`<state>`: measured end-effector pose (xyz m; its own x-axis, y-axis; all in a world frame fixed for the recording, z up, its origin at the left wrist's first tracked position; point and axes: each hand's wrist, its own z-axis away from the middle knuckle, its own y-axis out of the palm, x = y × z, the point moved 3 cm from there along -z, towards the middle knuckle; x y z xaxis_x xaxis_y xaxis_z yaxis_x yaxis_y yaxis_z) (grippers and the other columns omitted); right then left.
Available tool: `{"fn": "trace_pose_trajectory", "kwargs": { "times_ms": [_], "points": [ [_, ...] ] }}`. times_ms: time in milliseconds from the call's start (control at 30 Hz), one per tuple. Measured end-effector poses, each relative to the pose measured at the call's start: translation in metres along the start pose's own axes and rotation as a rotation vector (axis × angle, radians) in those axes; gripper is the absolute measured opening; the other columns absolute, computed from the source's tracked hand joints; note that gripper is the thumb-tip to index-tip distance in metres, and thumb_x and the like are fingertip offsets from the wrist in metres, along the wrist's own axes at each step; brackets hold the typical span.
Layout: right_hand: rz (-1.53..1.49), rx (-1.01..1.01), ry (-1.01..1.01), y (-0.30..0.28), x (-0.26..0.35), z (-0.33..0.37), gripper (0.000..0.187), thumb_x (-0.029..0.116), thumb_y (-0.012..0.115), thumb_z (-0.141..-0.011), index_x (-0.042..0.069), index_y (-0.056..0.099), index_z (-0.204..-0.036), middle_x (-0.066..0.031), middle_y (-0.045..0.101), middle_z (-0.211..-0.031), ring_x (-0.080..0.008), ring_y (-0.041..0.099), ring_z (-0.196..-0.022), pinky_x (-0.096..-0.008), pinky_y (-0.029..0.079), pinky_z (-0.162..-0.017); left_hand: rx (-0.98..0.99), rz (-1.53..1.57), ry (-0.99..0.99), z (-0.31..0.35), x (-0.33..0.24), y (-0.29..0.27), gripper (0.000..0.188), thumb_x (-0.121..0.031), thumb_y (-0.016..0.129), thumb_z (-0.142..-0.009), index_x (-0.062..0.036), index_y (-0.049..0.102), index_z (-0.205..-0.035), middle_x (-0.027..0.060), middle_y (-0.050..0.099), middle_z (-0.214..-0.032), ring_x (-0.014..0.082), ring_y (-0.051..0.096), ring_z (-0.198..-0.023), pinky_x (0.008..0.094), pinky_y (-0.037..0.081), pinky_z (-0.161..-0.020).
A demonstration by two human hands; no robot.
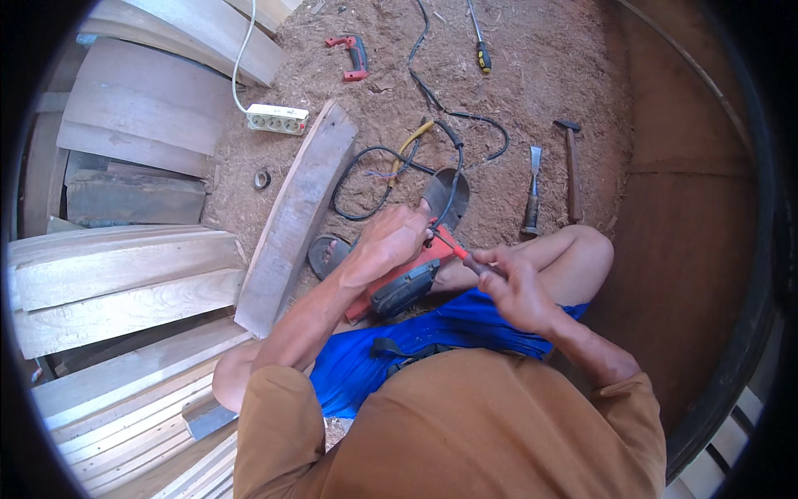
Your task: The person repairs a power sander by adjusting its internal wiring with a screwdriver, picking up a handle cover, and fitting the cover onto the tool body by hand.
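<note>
A red and black power tool point(406, 289) lies across my lap between my bent legs; its exact kind cannot be made out. My left hand point(392, 239) is closed over its far end, where a black cord point(454, 193) comes in, and the fingertips are partly hidden. In my right hand point(517, 287) is a screwdriver point(462, 253) with a red shaft and a dark handle. Its tip points left into the tool's end beside my left fingers. The cord loops on the ground beyond, with yellow wrapping point(416, 142) on part of it.
A loose red and black handle piece point(357, 58), a power strip point(278, 119), a yellow and black screwdriver point(483, 55), a chisel point(532, 191) and a hammer point(572, 170) lie on sawdust. A thick plank point(291, 216) and stacked boards point(125, 283) stand left; a brown panel point(690, 274) is right.
</note>
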<state>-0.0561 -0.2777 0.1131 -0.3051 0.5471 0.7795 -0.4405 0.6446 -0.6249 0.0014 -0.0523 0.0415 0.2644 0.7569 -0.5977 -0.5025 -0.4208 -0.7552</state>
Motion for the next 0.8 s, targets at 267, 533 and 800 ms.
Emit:
{"fn": "trace_pose_trajectory", "kwargs": {
  "times_ms": [267, 533, 800],
  "points": [
    [-0.599, 0.098, 0.789, -0.004, -0.012, -0.006, 0.033, 0.02, 0.063, -0.1, 0.001, 0.057, -0.127, -0.0113, 0.073, -0.089, -0.0186, 0.065, -0.068, -0.0342, 0.05, -0.058, 0.086, 0.035, -0.082, -0.007, 0.013, 0.001, 0.026, -0.023, 0.07, -0.096, 0.0022, 0.068, -0.101, 0.0278, 0.072, -0.086, 0.0488, 0.071, -0.086, 0.0573, 0.055, -0.074],
    [0.316, 0.216, 0.107, -0.012, 0.022, -0.01, 0.034, 0.012, 0.066, -0.091, 0.003, 0.056, -0.122, -0.0249, 0.071, -0.089, -0.0501, 0.068, -0.079, -0.0594, 0.054, -0.072, 0.023, -0.018, 0.085, -0.002, 0.014, 0.004, 0.031, -0.022, 0.06, -0.105, 0.0075, 0.068, -0.102, 0.0302, 0.069, -0.079, 0.048, 0.071, -0.076, 0.0564, 0.056, -0.066],
    [0.436, 0.258, 0.372, -0.018, 0.021, -0.011, 0.033, 0.011, 0.065, -0.092, 0.004, 0.053, -0.122, -0.024, 0.069, -0.078, -0.0467, 0.069, -0.071, -0.0587, 0.051, -0.062, 0.098, -0.013, -0.002, -0.004, 0.007, 0.0, 0.03, -0.024, 0.065, -0.1, 0.0051, 0.069, -0.101, 0.0294, 0.072, -0.086, 0.0486, 0.071, -0.083, 0.057, 0.056, -0.073]
  ]
}}
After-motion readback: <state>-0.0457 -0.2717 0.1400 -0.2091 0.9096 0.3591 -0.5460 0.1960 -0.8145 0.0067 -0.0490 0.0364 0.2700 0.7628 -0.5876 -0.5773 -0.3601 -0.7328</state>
